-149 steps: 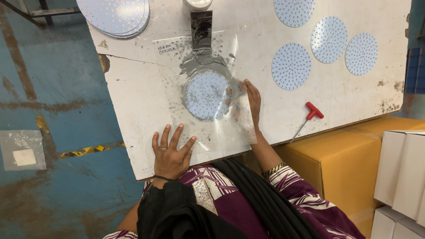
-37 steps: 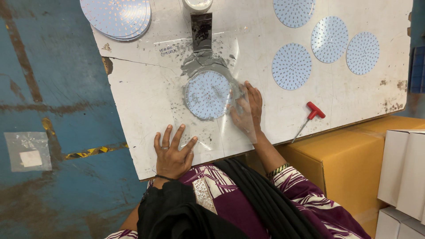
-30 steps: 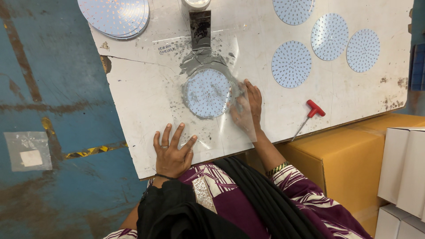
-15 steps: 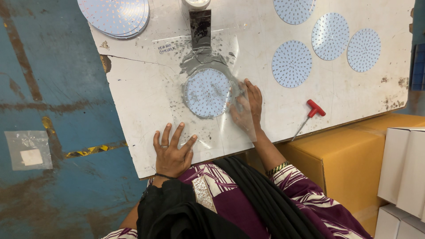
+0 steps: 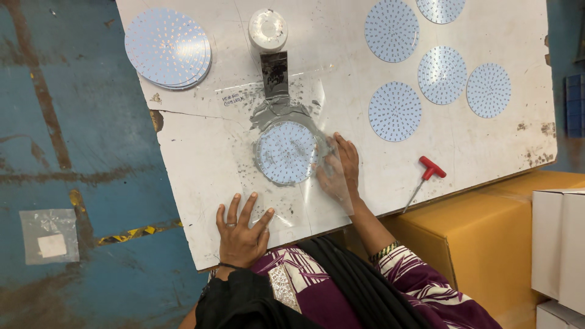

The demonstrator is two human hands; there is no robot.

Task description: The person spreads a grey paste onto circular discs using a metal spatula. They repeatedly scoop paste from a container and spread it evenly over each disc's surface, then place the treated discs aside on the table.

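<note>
**Disc under film: hands unchanged**

White scuffed worktop [image 5: 201, 183], centre frame: little has moved over the last seconds. The round white dotted LED disc [image 5: 285, 152] lies under a clear plastic film [image 5: 304, 201]. Right hand [image 5: 339, 170], grip flat and open, stays pressing the film just right of the disc. Left hand [image 5: 241, 234] stays splayed below, holding nothing.
</note>
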